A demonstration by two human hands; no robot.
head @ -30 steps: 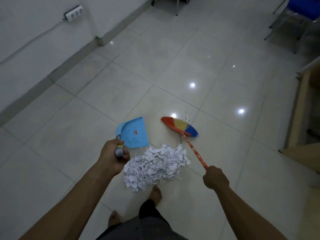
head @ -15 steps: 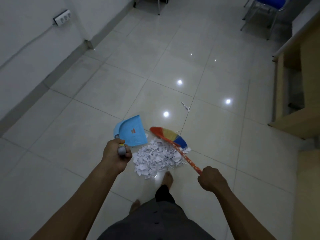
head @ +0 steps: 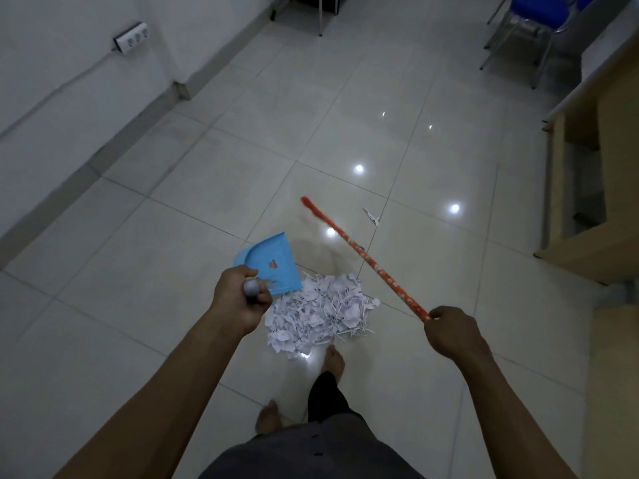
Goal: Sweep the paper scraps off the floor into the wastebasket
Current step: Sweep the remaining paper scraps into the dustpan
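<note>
Power strip [head: 131, 37] on the white wall, far left, cable running off along it. Glossy pale tile floor [head: 173, 236].

Left hand [head: 238, 299] low centre-left, fingers curled tight round the grey end of the dustpan handle [head: 251, 288]. Blue dustpan [head: 269, 262] sits on the floor just beyond that hand. Its wide edge is turned toward the scraps, right at the pile's far-left side.

Paper scraps [head: 321, 311]: one white heap on the floor, between the two hands and just ahead of the person's bare foot [head: 333, 359]. Other foot [head: 268, 414] further back. One stray scrap [head: 371, 216] lies well apart, beyond the heap, to the right of the broom's far end.

Broom [head: 366, 259]: orange patterned stick running diagonally from the right hand up-left, passing over the heap's right far corner. Head end [head: 309, 205] is blurred and lies past the heap; cannot tell if it touches the floor.

Right hand [head: 453, 335] right of the heap, fingers wrapped round the near end of the stick.

Wooden desk [head: 581, 202] along the right edge. Blue chair [head: 532, 15] on metal legs at top right.
</note>
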